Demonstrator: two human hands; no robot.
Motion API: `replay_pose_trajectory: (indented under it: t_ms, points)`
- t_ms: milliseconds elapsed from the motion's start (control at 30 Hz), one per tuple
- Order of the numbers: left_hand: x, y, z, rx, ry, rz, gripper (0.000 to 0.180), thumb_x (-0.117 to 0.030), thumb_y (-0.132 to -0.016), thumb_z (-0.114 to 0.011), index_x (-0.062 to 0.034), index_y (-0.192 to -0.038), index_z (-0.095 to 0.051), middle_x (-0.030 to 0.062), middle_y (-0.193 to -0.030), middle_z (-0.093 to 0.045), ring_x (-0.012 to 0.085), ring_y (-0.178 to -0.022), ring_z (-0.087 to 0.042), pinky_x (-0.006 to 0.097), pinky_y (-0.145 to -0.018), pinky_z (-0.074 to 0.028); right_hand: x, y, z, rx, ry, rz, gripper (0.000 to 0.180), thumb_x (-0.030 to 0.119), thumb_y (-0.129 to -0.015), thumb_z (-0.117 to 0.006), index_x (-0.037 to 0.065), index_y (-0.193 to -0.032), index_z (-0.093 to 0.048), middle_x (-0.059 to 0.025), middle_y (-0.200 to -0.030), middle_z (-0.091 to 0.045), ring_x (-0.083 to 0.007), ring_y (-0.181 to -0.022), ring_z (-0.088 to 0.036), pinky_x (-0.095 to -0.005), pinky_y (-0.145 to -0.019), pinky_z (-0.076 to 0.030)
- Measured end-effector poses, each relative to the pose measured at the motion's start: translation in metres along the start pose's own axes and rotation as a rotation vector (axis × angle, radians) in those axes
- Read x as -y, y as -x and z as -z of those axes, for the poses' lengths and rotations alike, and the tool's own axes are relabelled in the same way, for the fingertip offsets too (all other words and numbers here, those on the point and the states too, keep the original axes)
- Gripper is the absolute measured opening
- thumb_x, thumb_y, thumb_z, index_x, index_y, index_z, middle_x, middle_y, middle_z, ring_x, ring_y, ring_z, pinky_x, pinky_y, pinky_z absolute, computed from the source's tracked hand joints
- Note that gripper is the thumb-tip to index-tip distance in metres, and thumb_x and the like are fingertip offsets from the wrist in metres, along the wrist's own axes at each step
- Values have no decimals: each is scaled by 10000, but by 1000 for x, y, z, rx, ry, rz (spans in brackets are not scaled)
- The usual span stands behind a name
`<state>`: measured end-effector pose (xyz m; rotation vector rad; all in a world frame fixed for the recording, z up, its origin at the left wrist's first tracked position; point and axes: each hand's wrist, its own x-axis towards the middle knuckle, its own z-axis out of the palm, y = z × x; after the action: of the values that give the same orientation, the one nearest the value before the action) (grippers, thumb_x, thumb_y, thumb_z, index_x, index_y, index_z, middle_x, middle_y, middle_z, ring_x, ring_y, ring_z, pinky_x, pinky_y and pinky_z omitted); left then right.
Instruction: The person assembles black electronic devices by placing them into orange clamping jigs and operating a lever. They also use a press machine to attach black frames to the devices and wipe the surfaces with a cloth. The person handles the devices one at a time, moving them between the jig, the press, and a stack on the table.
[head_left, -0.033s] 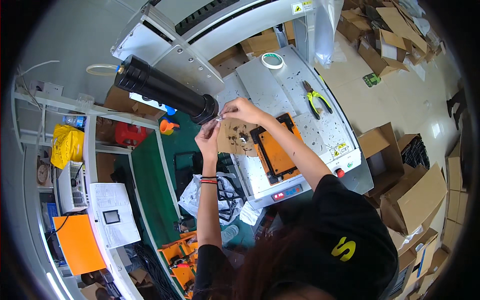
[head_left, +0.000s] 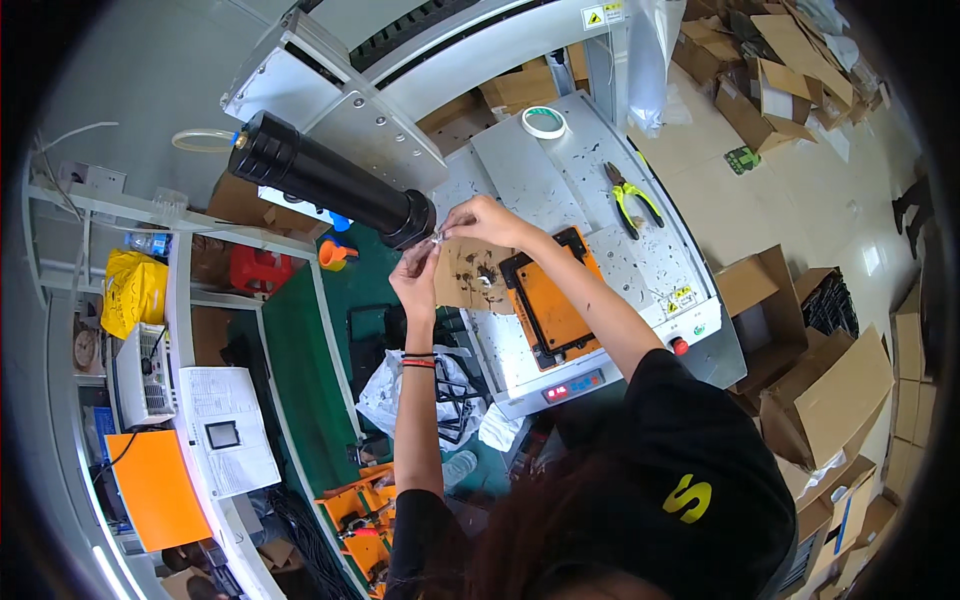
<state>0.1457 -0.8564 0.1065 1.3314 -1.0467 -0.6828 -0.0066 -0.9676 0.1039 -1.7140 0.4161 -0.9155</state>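
Both hands meet at the lower end of a thick black cylinder (head_left: 335,185) that slants down from the machine's head. My left hand (head_left: 415,280) comes from below, fingers pinched together just under the cylinder's tip. From the right, my right hand (head_left: 487,220) brings its thumb and fingertips to the same spot, also closed. A tiny pale, shiny bit shows between the fingertips, too small to name. Beneath the hands lies a piece of brown cardboard (head_left: 455,285) with dark smears. An orange plate in a black frame (head_left: 558,305) sits beside it, under my right forearm.
Pliers with yellow-green handles (head_left: 632,203) and a roll of tape (head_left: 543,122) rest on the speckled machine table (head_left: 520,160). A red button (head_left: 680,346) is at its front corner. Shelving (head_left: 185,330) stands left; open cardboard boxes (head_left: 830,390) crowd the right.
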Motion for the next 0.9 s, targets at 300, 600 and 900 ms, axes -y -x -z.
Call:
replay_pose_trajectory:
  t_ms: [300,600,900]
  points:
    - [8,-14,6,24,-98,-28,187,5,-802,-676,78,-963,-615,83,-924,-662,101,-824,-617,213,-768,-492,5,-8,-2,-37,70,11,150,91,-727,-698,-15,-828,-670,-132,-847,-672,-254,-791,-655,-325,-721,-504]
    - [6,-17,7,57,-238,-36,197,-39,-817,-673,95,-955,-635,79,-907,-666,90,-803,-602,217,-753,-478,15,-5,1,-9,336,105,153,91,-732,-679,-21,-836,-672,-148,-861,-646,-307,-835,-623,-362,-749,-484]
    - [-2,-22,12,94,-396,-84,152,-36,-804,-672,77,-906,-673,90,-875,-682,90,-783,-601,228,-746,-479,22,-13,2,85,425,208,133,62,-732,-658,-36,-821,-667,-161,-866,-646,-333,-826,-620,-372,-738,-488]
